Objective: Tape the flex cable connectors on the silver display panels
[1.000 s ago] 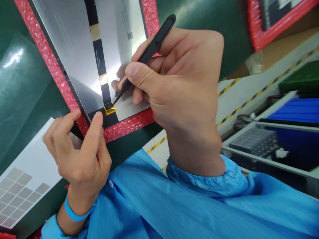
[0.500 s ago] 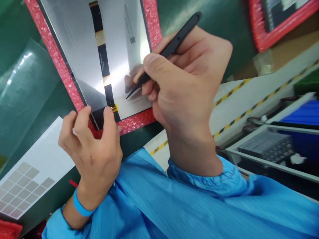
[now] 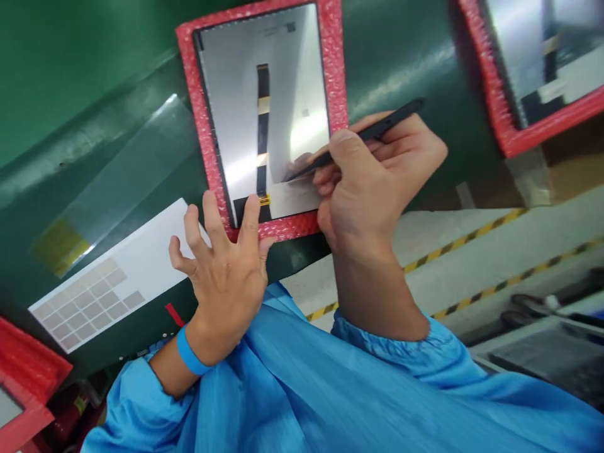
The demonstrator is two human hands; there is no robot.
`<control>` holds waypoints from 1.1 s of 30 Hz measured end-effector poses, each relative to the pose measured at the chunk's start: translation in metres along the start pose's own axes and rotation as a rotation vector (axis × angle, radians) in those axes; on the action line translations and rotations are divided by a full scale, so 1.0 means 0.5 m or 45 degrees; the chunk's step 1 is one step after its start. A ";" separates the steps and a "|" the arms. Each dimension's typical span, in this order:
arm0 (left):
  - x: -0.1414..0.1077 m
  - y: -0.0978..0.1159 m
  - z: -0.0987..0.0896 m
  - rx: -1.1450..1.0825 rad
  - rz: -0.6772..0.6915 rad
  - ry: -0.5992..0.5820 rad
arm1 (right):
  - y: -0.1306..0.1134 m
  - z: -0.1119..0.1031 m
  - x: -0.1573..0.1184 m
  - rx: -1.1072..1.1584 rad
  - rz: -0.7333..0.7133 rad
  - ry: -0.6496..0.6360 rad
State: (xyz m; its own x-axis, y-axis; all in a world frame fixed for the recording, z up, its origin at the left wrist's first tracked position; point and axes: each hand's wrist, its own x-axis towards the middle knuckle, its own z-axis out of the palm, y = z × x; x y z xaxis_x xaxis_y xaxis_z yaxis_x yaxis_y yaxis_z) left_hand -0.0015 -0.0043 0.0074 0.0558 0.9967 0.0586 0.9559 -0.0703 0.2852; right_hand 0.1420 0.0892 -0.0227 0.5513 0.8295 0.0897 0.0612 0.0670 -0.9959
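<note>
A silvery display panel (image 3: 231,119) lies back side up in a red bubble-wrap frame (image 3: 336,63). Down its middle runs a black flex cable (image 3: 263,132), with a small yellow-gold patch (image 3: 265,201) at the near end. My left hand (image 3: 231,277) has its fingers spread at the panel's near left corner. Its index fingertip rests beside the yellow-gold patch. Pinched in my right hand (image 3: 372,182) are black pointed tweezers (image 3: 394,118), held like a pen. Their tip is over the panel's lower part, right of the cable; whether it touches is unclear.
A white sheet with grey square stickers (image 3: 165,251) lies left, beside a clear plastic film (image 3: 127,170). Another red-framed panel (image 3: 519,56) is at upper right. Red wrapping (image 3: 33,358) sits at lower left. Striped floor tape (image 3: 462,239) shows beyond the green table's edge.
The view has pulled back and turned, so the whole panel shows. My left fingers are spread wider. The tweezers stay in my right hand, their tip still right of the cable.
</note>
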 end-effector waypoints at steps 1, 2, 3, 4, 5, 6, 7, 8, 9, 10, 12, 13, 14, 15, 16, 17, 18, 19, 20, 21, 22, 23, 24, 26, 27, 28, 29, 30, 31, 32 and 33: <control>-0.006 -0.007 -0.002 0.007 -0.010 0.015 | -0.007 0.010 -0.010 0.028 0.015 -0.081; -0.013 -0.020 -0.006 0.010 0.000 0.038 | -0.016 0.027 -0.023 0.055 0.042 -0.214; -0.021 -0.040 -0.013 0.005 0.027 0.073 | -0.028 0.051 -0.041 0.078 0.074 -0.376; -0.031 -0.067 -0.023 -0.009 0.060 0.120 | -0.042 0.079 -0.063 0.100 0.105 -0.547; -0.043 -0.102 -0.035 -0.031 0.090 0.176 | -0.058 0.110 -0.088 0.126 0.130 -0.692; -0.058 -0.141 -0.050 -0.058 0.101 0.237 | -0.074 0.141 -0.115 0.158 0.146 -0.793; -0.076 -0.183 -0.066 -0.087 0.084 0.298 | -0.088 0.169 -0.141 0.188 0.155 -0.866; -0.096 -0.225 -0.080 -0.117 0.048 0.346 | -0.100 0.194 -0.166 0.210 0.159 -0.921; -0.116 -0.265 -0.092 -0.137 -0.005 0.371 | -0.107 0.212 -0.187 0.224 0.159 -0.962; -0.136 -0.300 -0.100 -0.142 -0.051 0.371 | -0.111 0.226 -0.206 0.229 0.157 -0.993; -0.168 -0.349 -0.100 -0.108 -0.100 0.319 | -0.103 0.238 -0.231 0.215 0.147 -1.036; -0.178 -0.363 -0.095 -0.081 -0.100 0.285 | -0.094 0.238 -0.240 0.203 0.141 -1.054; -0.185 -0.370 -0.088 -0.057 -0.091 0.261 | -0.083 0.238 -0.247 0.197 0.132 -1.071; -0.189 -0.372 -0.080 -0.042 -0.085 0.250 | -0.070 0.236 -0.252 0.199 0.123 -1.088; -0.191 -0.371 -0.073 -0.036 -0.082 0.249 | -0.057 0.235 -0.256 0.206 0.113 -1.103; -0.191 -0.368 -0.068 -0.039 -0.081 0.255 | -0.045 0.235 -0.259 0.213 0.102 -1.116; -0.189 -0.365 -0.065 -0.046 -0.078 0.258 | -0.034 0.235 -0.262 0.213 0.093 -1.128; -0.188 -0.362 -0.064 -0.052 -0.077 0.259 | -0.025 0.236 -0.263 0.202 0.087 -1.141; -0.186 -0.360 -0.064 -0.058 -0.077 0.257 | -0.019 0.237 -0.264 0.184 0.081 -1.152; -0.185 -0.358 -0.065 -0.063 -0.077 0.252 | -0.015 0.237 -0.265 0.161 0.074 -1.161; -0.184 -0.358 -0.066 -0.067 -0.079 0.247 | -0.013 0.238 -0.265 0.141 0.067 -1.167; -0.184 -0.358 -0.067 -0.068 -0.081 0.243 | -0.013 0.238 -0.264 0.126 0.059 -1.167; -0.184 -0.358 -0.067 -0.067 -0.081 0.239 | -0.013 0.237 -0.264 0.113 0.050 -1.163; -0.184 -0.358 -0.068 -0.068 -0.076 0.233 | -0.014 0.236 -0.263 0.086 0.037 -1.151; -0.184 -0.357 -0.068 -0.069 -0.075 0.230 | -0.015 0.235 -0.263 0.072 0.032 -1.149; -0.184 -0.356 -0.068 -0.071 -0.074 0.227 | -0.016 0.235 -0.262 0.058 0.028 -1.149; -0.185 -0.355 -0.068 -0.075 -0.074 0.223 | -0.016 0.234 -0.261 0.043 0.024 -1.154; -0.185 -0.354 -0.068 -0.078 -0.076 0.218 | -0.016 0.234 -0.260 0.027 0.024 -1.160; -0.184 -0.353 -0.068 -0.080 -0.077 0.214 | -0.016 0.235 -0.258 0.011 0.026 -1.168; -0.184 -0.353 -0.069 -0.081 -0.078 0.212 | -0.016 0.236 -0.256 -0.003 0.033 -1.180; -0.184 -0.352 -0.069 -0.082 -0.079 0.209 | -0.016 0.237 -0.254 -0.015 0.042 -1.195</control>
State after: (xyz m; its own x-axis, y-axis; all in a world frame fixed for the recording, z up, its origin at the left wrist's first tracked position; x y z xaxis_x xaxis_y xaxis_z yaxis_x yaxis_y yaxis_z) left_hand -0.1846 -0.0849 -0.0152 -0.0553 0.9797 0.1925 0.9353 -0.0167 0.3536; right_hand -0.0272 0.0488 -0.0275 -0.3435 0.9391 0.0081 0.0687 0.0337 -0.9971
